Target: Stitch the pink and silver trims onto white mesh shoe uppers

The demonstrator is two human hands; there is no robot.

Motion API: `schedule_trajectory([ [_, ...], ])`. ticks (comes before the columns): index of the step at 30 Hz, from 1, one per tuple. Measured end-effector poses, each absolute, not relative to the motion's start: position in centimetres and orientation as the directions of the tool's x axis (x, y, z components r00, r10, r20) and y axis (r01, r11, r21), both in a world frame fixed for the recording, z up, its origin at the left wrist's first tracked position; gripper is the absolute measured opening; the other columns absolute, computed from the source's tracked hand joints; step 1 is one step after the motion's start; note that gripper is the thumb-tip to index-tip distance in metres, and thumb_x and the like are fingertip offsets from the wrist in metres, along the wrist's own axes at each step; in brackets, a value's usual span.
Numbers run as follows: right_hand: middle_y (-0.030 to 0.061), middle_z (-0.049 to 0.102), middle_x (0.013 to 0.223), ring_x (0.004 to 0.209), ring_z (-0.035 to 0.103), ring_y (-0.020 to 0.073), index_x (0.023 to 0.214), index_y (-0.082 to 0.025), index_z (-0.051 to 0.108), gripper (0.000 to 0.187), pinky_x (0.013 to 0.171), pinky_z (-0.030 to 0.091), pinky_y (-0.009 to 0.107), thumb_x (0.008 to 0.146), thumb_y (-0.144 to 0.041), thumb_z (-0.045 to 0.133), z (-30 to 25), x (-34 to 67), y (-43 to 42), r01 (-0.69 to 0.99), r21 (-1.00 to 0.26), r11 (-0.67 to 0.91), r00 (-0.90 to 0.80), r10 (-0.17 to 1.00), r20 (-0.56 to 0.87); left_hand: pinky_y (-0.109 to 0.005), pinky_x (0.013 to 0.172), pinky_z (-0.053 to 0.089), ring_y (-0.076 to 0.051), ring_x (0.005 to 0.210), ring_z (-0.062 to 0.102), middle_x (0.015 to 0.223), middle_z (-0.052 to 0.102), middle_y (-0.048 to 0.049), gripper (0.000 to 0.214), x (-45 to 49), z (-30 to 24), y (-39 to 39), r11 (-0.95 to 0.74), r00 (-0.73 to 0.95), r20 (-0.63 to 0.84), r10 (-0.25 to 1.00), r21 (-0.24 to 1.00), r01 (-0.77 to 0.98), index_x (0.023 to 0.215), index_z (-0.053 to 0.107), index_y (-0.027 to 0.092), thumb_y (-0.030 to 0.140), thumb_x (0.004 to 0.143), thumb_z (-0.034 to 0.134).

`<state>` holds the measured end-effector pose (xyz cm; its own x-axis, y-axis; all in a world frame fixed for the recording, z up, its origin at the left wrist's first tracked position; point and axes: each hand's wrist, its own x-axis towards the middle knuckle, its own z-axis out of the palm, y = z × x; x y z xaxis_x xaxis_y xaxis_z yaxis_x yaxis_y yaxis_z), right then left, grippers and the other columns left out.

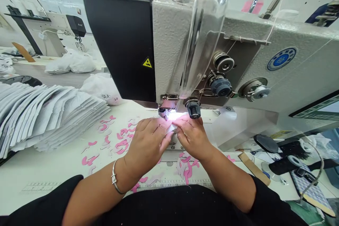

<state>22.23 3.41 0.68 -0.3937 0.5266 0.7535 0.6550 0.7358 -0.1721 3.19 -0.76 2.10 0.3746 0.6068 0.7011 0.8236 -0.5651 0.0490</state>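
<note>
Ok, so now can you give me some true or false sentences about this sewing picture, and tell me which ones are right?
The left hand wears a thin silver bangle. True.

A stack of white fabric pieces sits to the right of the machine. False: it lies to the left of the grey sewing machine.

Pink cut scraps lie on the white table. True.

The right hand holds steel scissors. False: its fingers touch a small white fabric piece by the lit needle area.

A clear plastic guard is on the grey sewing machine. True.
</note>
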Motion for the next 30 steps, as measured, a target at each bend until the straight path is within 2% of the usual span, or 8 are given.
schedule_trajectory([
  [4, 0.0057, 0.067, 0.111, 0.105, 0.061, 0.0234, 0.116, -0.026, 0.062, 0.029, 0.095, 0.046, 0.043, 0.09, -0.018, 0.053, 1.2, 23.5, 4.3, 0.654, -0.145, 0.743, -0.395, 0.499, 0.771, -0.044, 0.092, 0.041, -0.027, 0.102, 0.058, 0.108, 0.067, -0.0102, 0.03, 3.6, 2.1, -0.5, -0.527, 0.349, 0.683, 0.642, 0.062, 0.847, 0.121, 0.062, 0.02, 0.022, 0.091, 0.058],
  [8, 0.0043, 0.067, 0.121, 0.113, 0.06, 0.0229, 0.127, -0.027, 0.057, 0.044, 0.101, 0.045, 0.043, 0.086, -0.012, 0.053, 1.3, 23.9, 4.8, 0.582, -0.138, 0.802, -0.51, 0.491, 0.706, -0.045, 0.089, 0.041, -0.028, 0.099, 0.057, 0.107, 0.065, -0.0098, 0.032, 3.8, 2.3, -0.6, -0.502, 0.331, 0.677, 0.657, 0.066, 0.862, 0.122, 0.063, 0.02, 0.021, 0.091, 0.057],
  [11, 0.0044, 0.065, 0.127, 0.119, 0.058, 0.0228, 0.127, -0.027, 0.058, 0.047, 0.103, 0.044, 0.044, 0.084, -0.009, 0.053, 1.0, 23.7, 4.8, 0.568, -0.165, 0.807, -0.52, 0.506, 0.688, -0.044, 0.088, 0.041, -0.027, 0.096, 0.057, 0.106, 0.065, -0.0093, 0.031, 3.9, 2.3, -0.7, -0.489, 0.323, 0.665, 0.673, 0.073, 0.869, 0.121, 0.064, 0.021, 0.02, 0.091, 0.056],
  [23, 0.0053, 0.067, 0.122, 0.119, 0.059, 0.0225, 0.119, -0.027, 0.061, 0.04, 0.108, 0.038, 0.046, 0.084, -0.01, 0.053, 0.6, 23.4, 4.3, 0.61, -0.142, 0.779, -0.476, 0.504, 0.721, -0.051, 0.101, 0.033, -0.025, 0.097, 0.057, 0.105, 0.066, -0.0068, 0.032, 3.7, 2.2, -0.7, -0.461, 0.271, 0.685, 0.677, 0.107, 0.881, 0.116, 0.067, 0.026, 0.013, 0.088, 0.056],
  [30, 0.0054, 0.068, 0.116, 0.116, 0.06, 0.0219, 0.118, -0.027, 0.06, 0.036, 0.108, 0.036, 0.047, 0.087, -0.01, 0.053, 0.2, 23.2, 4.3, 0.623, -0.099, 0.776, -0.444, 0.454, 0.773, -0.052, 0.104, 0.031, -0.025, 0.098, 0.058, 0.106, 0.066, -0.007, 0.033, 3.6, 2.3, -0.7, -0.465, 0.266, 0.69, 0.673, 0.114, 0.878, 0.116, 0.067, 0.026, 0.012, 0.087, 0.057],
])
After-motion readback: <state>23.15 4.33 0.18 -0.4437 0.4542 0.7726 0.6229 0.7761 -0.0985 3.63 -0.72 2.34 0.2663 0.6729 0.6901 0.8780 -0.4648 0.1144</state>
